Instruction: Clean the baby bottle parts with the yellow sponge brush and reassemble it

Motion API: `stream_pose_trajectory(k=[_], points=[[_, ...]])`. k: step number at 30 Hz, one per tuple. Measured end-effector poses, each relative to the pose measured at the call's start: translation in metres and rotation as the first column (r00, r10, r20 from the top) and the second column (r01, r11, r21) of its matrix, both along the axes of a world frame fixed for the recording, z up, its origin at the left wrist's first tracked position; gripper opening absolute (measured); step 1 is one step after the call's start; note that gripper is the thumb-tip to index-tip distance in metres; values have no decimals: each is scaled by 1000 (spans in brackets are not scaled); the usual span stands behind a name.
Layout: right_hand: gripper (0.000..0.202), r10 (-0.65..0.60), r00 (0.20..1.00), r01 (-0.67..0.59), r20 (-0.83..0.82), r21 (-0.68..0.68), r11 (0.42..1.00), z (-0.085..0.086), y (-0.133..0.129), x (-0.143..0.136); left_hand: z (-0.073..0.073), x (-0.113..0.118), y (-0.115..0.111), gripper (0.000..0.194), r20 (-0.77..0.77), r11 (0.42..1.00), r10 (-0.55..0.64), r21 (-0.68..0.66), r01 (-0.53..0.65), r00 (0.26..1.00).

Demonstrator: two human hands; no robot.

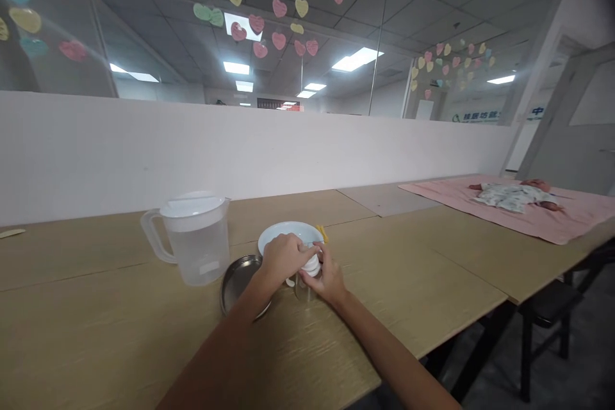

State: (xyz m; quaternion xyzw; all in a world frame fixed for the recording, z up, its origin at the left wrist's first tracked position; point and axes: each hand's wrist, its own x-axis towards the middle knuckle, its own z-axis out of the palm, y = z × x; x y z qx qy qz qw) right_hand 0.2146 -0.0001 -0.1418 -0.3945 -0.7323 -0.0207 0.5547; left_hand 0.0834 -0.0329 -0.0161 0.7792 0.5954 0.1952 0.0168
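Observation:
My left hand (283,257) reaches over the top of a small white round piece (311,264) with stacked rims, like a bottle's screw collar. From the other side, the fingers of my right hand (330,275) wrap round the same piece. Something clear shows faintly beneath it, too blurred to name. Just behind my hands sits a white bowl (269,234), with a yellow implement (323,234) at its right rim. Partly under my left forearm lies a round metal tray (235,278). A small pale curved object (289,282) shows between my hands.
A clear plastic pitcher (199,250) with a white lid stands to the left. On the right, a baby doll (512,196) lies on a pink cloth (446,195). A white half wall (288,147) runs behind the table. A dark stool (550,304) stands beyond its right edge.

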Motion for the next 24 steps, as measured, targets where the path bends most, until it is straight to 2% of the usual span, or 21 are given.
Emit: stream_pose_trajectory(k=[4,7,9,12,16,20,24], points=[[63,33,999,-33,4,-53,998,4,-2,1,6,-6,-3,21,-7,993,-97,59,97,995],[62,53,999,-53,4,-57,997,5,-3,1,5,-6,-1,22,-28,974,-198,107,200,980],[63,52,999,-52,-2,-55,997,4,-2,1,4,-5,1,32,-30,971,-173,163,175,985],[61,22,1000,-23,-6,-40,999,3,-1,0,6,-6,4,46,22,974,-69,220,63,997],[52,-15,1000,15,11,-15,1000,2,0,1,12,-12,5,49,93,979,-27,205,7,995],[43,-51,993,46,108,40,998,5,-2,4,15,-18,4,39,150,977,-48,213,15,987],[34,-86,976,73,200,73,995,12,-6,8,19,-23,5,16,246,955,-142,289,68,959]])
